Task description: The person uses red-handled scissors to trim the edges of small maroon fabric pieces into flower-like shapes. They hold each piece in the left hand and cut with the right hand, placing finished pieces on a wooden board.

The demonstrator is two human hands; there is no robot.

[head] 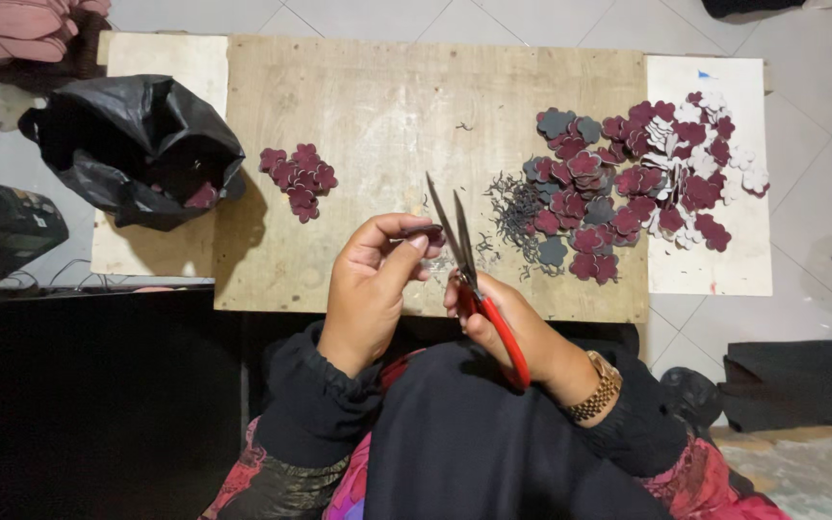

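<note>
Left hand (pixel 370 289) pinches small dark flower cutout (pixel 423 232) at fingertips; right hand (pixel 507 327) grips red-handled scissors (pixel 469 274), blades open just beside the cutout.

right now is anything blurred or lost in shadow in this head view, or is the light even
Head view: the wooden board is evenly lit and sharp; the black bag casts a soft shadow to its right; the lower left falls into near black; the left hand, right hand and scissors are in focus; straight edges bow slightly.
</note>
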